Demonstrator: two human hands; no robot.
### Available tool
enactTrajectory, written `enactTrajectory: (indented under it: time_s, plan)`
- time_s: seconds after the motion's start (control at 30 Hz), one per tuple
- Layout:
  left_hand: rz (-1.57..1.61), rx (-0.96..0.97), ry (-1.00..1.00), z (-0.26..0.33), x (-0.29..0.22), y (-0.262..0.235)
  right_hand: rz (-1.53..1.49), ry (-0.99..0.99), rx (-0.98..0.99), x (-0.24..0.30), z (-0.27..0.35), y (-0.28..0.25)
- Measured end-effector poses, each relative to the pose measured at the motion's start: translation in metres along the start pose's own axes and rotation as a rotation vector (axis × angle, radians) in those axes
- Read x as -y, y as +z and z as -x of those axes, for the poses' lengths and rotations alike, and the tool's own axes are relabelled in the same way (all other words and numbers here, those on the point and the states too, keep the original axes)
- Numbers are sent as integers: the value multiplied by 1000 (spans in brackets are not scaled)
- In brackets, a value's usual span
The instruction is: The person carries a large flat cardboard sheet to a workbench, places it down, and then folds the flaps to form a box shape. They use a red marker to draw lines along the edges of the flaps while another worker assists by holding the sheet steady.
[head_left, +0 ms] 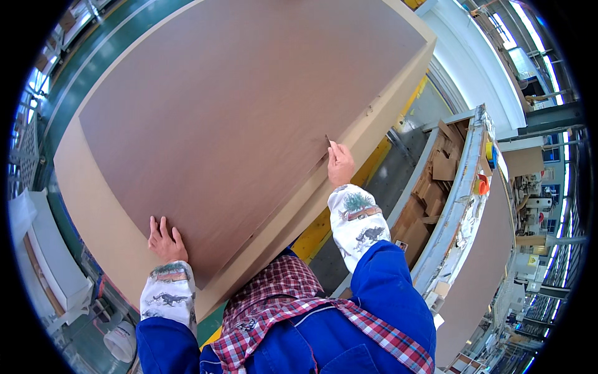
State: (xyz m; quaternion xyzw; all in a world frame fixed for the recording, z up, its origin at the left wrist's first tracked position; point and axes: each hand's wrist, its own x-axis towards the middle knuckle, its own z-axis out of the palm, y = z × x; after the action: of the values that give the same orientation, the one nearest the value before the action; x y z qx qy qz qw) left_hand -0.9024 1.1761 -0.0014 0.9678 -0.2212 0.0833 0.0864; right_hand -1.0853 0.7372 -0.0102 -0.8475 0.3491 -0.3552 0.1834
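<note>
A large brown sheet (249, 100) lies flat over a tan board (103, 181) that shows as a border round it. My left hand (166, 241) rests on the sheet near its lower left edge, fingers spread and pressing flat. Farther right, along the near edge of the sheet, my right hand (340, 164) is closed in a pinch. From its fingertips sticks a short, thin, dark blade-like tool (328, 139), pointing away from me over the sheet; most of it is hidden by the fingers. A few small shavings (370, 110) lie on the tan border beyond that hand.
To the right stands a long grey-framed bin (430, 193) with brown board scraps inside. Yellow and orange tape rolls (481, 184) sit on its ledge, beside another brown panel (483, 249). White panels (476, 62) stand at the upper right. Green floor (93, 68) shows at the left.
</note>
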Motion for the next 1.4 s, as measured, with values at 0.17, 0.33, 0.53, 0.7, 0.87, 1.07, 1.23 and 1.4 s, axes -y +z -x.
enactTrajectory:
  time_s: [0.17, 0.33, 0.53, 0.7, 0.87, 1.07, 1.23, 1.4]
  plan:
    - [8, -3, -1, 1, -1, -1, -128, -85, 62, 90, 96, 6]
    - [21, -23, 7, 2, 1, 1, -118, -240, 337, 212, 218, 15]
    - [183, 90, 236, -12, 35, -8, -156, -355, 249, 221, 219, 10]
    - [219, 22, 303, -14, 43, -4, -15, 41, -53, 141, 122, 1]
    - [192, 18, 284, -13, 40, 0, 6, -98, 144, 202, 206, 22]
    - [215, -11, 301, -14, 40, -4, -310, -290, 516, 316, 327, 18]
    - [248, -40, 322, -14, 42, -2, -230, -321, 245, 258, 243, 11]
    - [250, -32, 321, -16, 42, 0, -24, 4, 127, 182, 192, 17]
